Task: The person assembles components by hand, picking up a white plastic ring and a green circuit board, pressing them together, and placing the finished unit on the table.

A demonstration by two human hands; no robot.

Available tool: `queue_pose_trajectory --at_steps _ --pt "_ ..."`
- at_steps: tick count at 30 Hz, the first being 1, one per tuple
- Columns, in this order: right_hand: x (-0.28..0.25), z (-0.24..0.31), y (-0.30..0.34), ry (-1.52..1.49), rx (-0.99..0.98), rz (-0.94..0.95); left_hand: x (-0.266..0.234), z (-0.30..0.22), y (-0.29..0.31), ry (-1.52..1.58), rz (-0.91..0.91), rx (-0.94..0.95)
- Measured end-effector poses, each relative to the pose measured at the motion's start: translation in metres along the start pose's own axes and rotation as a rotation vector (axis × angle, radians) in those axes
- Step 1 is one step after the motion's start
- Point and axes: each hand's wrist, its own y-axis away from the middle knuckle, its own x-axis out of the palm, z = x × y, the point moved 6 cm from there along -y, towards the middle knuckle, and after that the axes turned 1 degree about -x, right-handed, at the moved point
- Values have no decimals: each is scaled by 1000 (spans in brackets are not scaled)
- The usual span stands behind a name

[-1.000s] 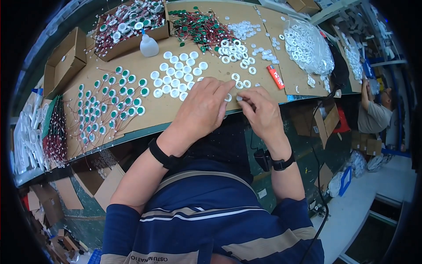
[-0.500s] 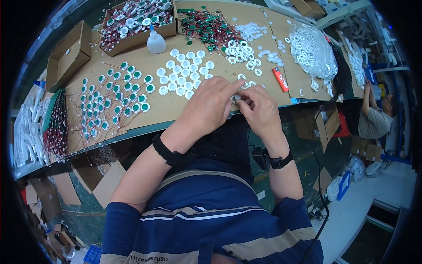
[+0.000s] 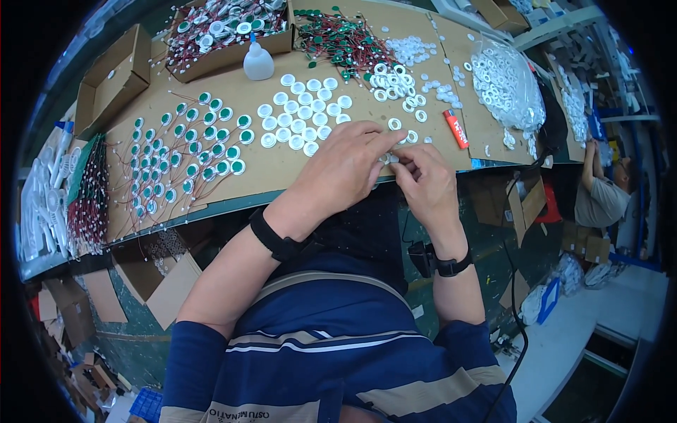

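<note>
Your right hand (image 3: 429, 185) pinches a small white part (image 3: 389, 159) between thumb and forefinger, right at the table's near edge. Your left hand (image 3: 342, 168) meets it from the left, fingers bent over and the forefinger reaching out to the right; its thumb side is hidden, so I cannot tell whether it grips the part too or only steadies it. You wear a black band on each wrist.

Just beyond your fingertips lie a few loose white rings (image 3: 394, 124), and farther off a heap of white rings (image 3: 392, 82). To the left of these, past your left hand, you have a cluster of round white caps (image 3: 305, 113) laid flat on the cardboard sheet (image 3: 367, 107). Farther left are rows of green-centred discs (image 3: 190, 169) with thin red wires.

To the right of your hands lies a red lighter (image 3: 455, 130), with a clear bag of white rings (image 3: 504, 84) beyond it. At the far side you have small translucent discs (image 3: 411, 51), a tangle of green discs and red wires (image 3: 342, 42), a white squeeze bottle (image 3: 258, 63) and, behind it, a filled cardboard box (image 3: 275, 45).
</note>
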Motion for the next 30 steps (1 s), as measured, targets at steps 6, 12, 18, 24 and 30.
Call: queue_pose_trajectory --at_steps 6,12,18,24,30 --pt "4 -2 1 11 -4 -4 2 -1 -1 -6 33 -1" --pt "7 -1 -2 66 -9 2 0 -5 1 -35 4 24" --pt "12 -3 -6 158 -60 -60 -2 -5 1 -43 1 -8" --pt "4 8 -5 45 -29 -52 -4 -7 3 -93 -28 -10" --pt "11 14 -4 41 -116 16 -7 -7 4 -51 -7 -11"
